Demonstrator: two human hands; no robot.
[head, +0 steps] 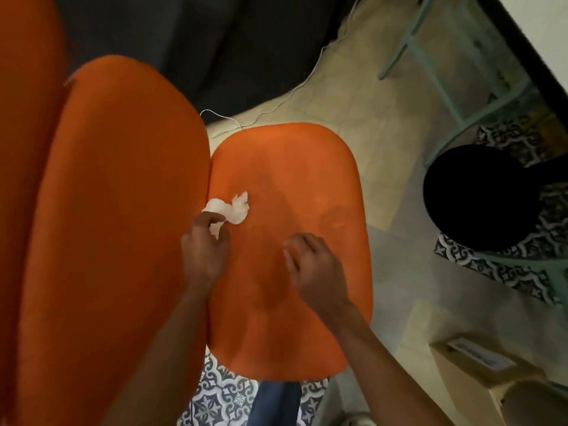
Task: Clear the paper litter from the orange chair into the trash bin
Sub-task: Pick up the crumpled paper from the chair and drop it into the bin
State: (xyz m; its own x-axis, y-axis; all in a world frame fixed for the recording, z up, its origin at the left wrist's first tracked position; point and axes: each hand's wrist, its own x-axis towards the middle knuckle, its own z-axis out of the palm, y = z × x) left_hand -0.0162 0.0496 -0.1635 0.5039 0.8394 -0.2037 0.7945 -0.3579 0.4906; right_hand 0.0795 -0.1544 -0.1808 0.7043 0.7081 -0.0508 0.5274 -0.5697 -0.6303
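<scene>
1 paper wad (235, 209) on seat (292, 167) | L hand (204, 256) fingers pinch it | R hand (313, 269) loose, empty

Bare left hand (204, 253), bare right hand (313, 269), forearms (166, 348) uncovered, blue trouser leg (276, 401) below
</scene>
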